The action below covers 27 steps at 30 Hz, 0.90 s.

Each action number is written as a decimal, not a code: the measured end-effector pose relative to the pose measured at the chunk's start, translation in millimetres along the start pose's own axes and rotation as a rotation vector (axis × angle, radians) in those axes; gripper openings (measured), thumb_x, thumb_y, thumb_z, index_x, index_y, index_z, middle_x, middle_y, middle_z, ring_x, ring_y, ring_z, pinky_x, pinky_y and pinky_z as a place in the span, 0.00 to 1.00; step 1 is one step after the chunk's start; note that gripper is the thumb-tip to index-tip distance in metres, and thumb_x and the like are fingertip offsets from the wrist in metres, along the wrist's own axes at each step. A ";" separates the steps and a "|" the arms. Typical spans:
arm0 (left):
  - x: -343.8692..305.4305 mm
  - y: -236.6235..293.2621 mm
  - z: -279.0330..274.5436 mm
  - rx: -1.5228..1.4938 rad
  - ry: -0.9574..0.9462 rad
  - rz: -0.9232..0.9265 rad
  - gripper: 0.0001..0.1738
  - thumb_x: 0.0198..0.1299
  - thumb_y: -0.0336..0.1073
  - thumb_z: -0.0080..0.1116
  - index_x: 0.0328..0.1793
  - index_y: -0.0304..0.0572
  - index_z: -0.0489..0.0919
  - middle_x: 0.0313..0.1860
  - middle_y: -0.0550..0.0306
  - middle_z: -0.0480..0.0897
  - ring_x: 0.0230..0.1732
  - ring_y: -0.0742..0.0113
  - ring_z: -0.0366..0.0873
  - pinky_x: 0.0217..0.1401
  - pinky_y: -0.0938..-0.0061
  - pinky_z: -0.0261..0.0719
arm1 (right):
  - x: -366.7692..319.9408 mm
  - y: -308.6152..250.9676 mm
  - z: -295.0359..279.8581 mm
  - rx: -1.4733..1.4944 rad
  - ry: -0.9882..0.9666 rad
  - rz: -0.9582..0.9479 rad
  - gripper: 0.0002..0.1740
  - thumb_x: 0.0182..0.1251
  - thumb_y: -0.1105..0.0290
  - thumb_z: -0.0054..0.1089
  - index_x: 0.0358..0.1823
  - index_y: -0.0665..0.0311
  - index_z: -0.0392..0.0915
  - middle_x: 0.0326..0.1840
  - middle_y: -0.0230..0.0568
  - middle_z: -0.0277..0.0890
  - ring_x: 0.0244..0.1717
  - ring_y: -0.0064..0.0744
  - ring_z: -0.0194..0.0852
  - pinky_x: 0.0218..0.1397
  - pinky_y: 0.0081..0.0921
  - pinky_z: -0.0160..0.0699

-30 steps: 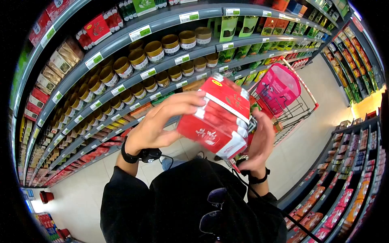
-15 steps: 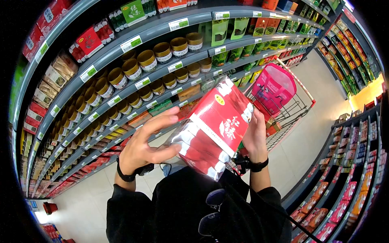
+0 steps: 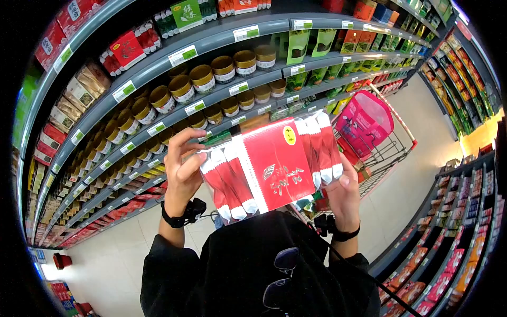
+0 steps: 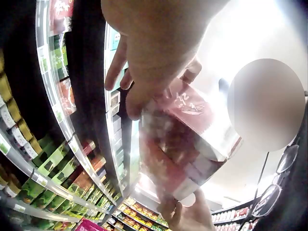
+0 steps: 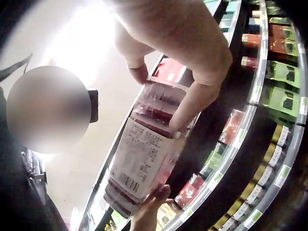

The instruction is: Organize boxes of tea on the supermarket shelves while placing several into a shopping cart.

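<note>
In the head view, a clear-wrapped pack of tea sachets (image 3: 277,166) is held up before the chest, its red paper band with a yellow oval facing the camera. My left hand (image 3: 182,166) pinches the left end between thumb and fingers. At the right end, my right hand (image 3: 344,198) grips it with the thumb on the near edge and other fingers hidden behind. The left wrist view has the tea pack (image 4: 180,139) between both hands. A white label (image 5: 139,159) with a barcode shows on its underside in the right wrist view.
Shelves on the left carry gold-lidded jars (image 3: 202,79), green pouches (image 3: 298,45) and a similar red pack (image 3: 127,48). Ahead to the right stands a wire shopping cart (image 3: 413,143) with a pink bag (image 3: 364,124) in it. More shelves (image 3: 449,227) line the right side.
The tea pack has turned from a tilted end view to lie nearly level, with its red band toward the camera. Both hands have shifted their hold to its two ends.
</note>
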<state>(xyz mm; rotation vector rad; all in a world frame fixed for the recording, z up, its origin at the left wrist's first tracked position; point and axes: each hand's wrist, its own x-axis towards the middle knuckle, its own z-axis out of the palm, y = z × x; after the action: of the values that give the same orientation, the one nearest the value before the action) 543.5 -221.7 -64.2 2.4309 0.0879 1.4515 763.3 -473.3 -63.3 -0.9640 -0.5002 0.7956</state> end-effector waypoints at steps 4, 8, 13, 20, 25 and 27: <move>4.1 -2.7 3.2 -0.030 0.038 0.045 0.31 0.48 0.22 0.76 0.54 0.55 0.72 0.59 0.37 0.76 0.49 0.47 0.84 0.40 0.66 0.91 | -3.3 -2.4 2.9 -0.002 0.038 -0.045 0.52 0.54 0.53 0.68 0.74 0.81 0.60 0.70 0.55 0.70 0.66 0.42 0.77 0.63 0.39 0.84; 4.9 -0.9 3.4 -0.056 0.043 0.064 0.32 0.47 0.21 0.75 0.55 0.57 0.73 0.57 0.38 0.77 0.46 0.48 0.85 0.39 0.67 0.91 | -6.9 1.1 -4.5 0.007 0.023 -0.096 0.51 0.57 0.53 0.68 0.75 0.80 0.58 0.70 0.54 0.71 0.68 0.42 0.75 0.70 0.39 0.75; 4.1 -1.7 2.6 -0.055 0.060 0.086 0.33 0.46 0.21 0.75 0.56 0.59 0.74 0.56 0.38 0.78 0.44 0.49 0.85 0.39 0.67 0.89 | -6.8 1.3 -1.6 0.002 0.026 -0.121 0.51 0.57 0.50 0.67 0.74 0.78 0.59 0.69 0.52 0.72 0.67 0.42 0.76 0.70 0.39 0.75; -8.1 3.2 6.0 -0.417 0.044 -0.273 0.35 0.64 0.14 0.52 0.76 0.45 0.61 0.57 0.40 0.80 0.54 0.57 0.83 0.49 0.70 0.87 | -1.2 -3.7 -2.3 -0.025 0.082 -0.174 0.50 0.59 0.49 0.64 0.72 0.84 0.62 0.65 0.55 0.75 0.63 0.40 0.79 0.66 0.36 0.76; -4.7 24.0 -16.2 -0.848 -0.112 -0.784 0.36 0.76 0.57 0.47 0.74 0.30 0.66 0.66 0.41 0.78 0.58 0.62 0.83 0.49 0.72 0.86 | 8.8 -9.9 -7.7 -0.078 0.050 -0.164 0.48 0.62 0.47 0.61 0.71 0.83 0.64 0.63 0.55 0.77 0.62 0.40 0.79 0.66 0.36 0.76; -12.6 25.2 -20.3 -0.896 -0.203 -0.791 0.45 0.68 0.65 0.58 0.70 0.25 0.68 0.66 0.41 0.77 0.61 0.58 0.82 0.53 0.71 0.84 | 19.8 -12.0 -7.3 -0.159 0.071 -0.169 0.44 0.65 0.47 0.59 0.69 0.80 0.69 0.57 0.49 0.81 0.52 0.36 0.84 0.54 0.32 0.83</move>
<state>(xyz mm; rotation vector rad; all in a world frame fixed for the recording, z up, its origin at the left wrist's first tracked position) 517.2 -243.7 -58.6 1.5055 0.2535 0.6541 785.0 -465.5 -55.8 -1.0775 -0.5812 0.5739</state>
